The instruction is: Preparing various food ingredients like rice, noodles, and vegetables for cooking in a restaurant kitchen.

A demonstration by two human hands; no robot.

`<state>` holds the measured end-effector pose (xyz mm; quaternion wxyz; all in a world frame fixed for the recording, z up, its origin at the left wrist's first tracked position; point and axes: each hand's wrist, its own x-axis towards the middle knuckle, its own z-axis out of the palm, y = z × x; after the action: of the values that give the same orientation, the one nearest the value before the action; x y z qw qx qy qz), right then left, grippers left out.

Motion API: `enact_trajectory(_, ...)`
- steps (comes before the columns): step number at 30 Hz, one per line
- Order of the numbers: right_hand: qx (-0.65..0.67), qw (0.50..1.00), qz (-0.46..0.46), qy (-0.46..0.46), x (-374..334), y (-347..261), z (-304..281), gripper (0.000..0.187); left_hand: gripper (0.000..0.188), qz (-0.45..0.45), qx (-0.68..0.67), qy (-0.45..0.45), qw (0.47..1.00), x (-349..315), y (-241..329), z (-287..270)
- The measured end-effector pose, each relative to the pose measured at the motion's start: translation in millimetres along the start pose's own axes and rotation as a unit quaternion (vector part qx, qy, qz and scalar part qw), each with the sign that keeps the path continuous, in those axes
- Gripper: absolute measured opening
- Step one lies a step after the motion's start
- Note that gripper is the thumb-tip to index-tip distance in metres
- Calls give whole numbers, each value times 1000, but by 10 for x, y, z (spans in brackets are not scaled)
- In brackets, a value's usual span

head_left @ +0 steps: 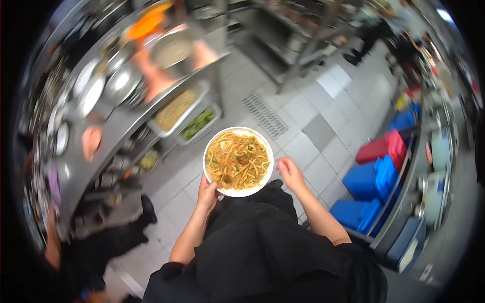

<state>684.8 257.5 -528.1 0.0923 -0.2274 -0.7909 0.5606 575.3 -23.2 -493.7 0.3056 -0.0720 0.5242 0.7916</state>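
Observation:
A round white bowl (206, 169) is held level in front of my body, filled with cooked noodles (238, 160) mixed with bits of green and brown. My left hand (206, 194) grips its lower left rim, the thumb lying over the edge and the fingers out of sight underneath. Just right of the bowl, my right hand (290, 174) is held apart from it with nothing in it, its fingers loosely bent and a little apart.
Left stands a steel counter (108, 134) with metal bowls and a large pot (173, 53); tubs of noodles (175, 110) and greens (198, 123) sit by its edge. Another person's leg (126, 230) stretches from lower left. Blue bins (365, 182) line the right; people (379, 30) stand far right.

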Motion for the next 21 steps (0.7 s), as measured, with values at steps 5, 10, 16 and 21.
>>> enact_trajectory(5,186,967,166,-52,64,190,-753,39,74,-65,63,-110,990,758,-144,1064)
enact_trajectory(10,229,952,204,20,605,413,-1718,35,70,-80,80,-181,977,1670,-395,2245)
enact_trajectory(16,295,924,219,109,1264,699,-2566,37,68,-110,114,-261,952,2542,-509,3527)
enact_trajectory(21,367,892,197,172,1927,1044,-3493,39,67,-176,193,-305,916,3527,-687,4804)
